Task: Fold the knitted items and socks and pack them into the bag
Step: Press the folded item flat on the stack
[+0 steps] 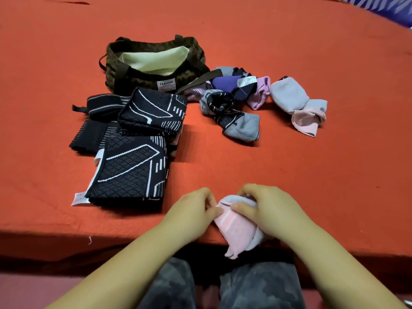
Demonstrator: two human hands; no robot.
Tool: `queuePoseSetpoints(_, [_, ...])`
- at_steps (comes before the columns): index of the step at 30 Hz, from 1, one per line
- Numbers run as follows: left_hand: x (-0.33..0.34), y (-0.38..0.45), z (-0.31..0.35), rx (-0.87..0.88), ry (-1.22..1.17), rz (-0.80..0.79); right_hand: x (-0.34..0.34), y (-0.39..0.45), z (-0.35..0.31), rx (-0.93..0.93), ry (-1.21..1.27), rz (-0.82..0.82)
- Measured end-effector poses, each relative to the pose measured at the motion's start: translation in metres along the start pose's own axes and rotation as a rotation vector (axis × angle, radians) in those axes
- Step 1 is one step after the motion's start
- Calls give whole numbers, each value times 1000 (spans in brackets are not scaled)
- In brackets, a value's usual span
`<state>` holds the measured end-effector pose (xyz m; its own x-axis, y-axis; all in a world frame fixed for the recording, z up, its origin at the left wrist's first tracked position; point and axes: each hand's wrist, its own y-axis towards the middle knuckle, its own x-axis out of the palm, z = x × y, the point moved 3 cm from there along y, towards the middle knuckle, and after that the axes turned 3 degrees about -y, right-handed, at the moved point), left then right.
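Both hands are gripping a pink sock (pixel 237 228) at the near edge of the red bed (pixel 289 163): left hand (pixel 194 216) pinching its cuff, right hand (pixel 267 210) curling over it. The bag (pixel 142 76) is sitting open beyond.

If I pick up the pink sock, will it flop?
Probably yes: the pink sock already droops over the table edge where both hands hold it. It looks thin and soft, so likely light. Being flat, it shouldn't roll.

Red bed (pixel 289 52): bag (pixel 153 63), knits (pixel 131 152), socks (pixel 240 101)
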<state>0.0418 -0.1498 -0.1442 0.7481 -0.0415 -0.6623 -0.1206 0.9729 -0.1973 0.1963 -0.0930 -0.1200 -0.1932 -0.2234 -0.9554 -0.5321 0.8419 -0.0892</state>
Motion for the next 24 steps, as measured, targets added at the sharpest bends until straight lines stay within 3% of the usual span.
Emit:
queuePoseSetpoints(5, [-12, -11, 23, 264, -297, 50, -34, -16, 8, -141, 186, 334])
queuePoseSetpoints(9, [-21, -13, 42, 416, -388, 6, -38, -17, -2, -180, 497, 150])
queuePoseSetpoints(13, [-25, -14, 47, 381, -463, 69, -33, -21, -10, -194, 582, 276])
queuePoseSetpoints(20, [-25, -19, 53, 307, -436, 242, -35, -31, 4, -35, 600, 510])
queuePoseSetpoints(24, [-40, -17, 49, 222, -707, 321, -49, -36, 32, 98, 833, 636])
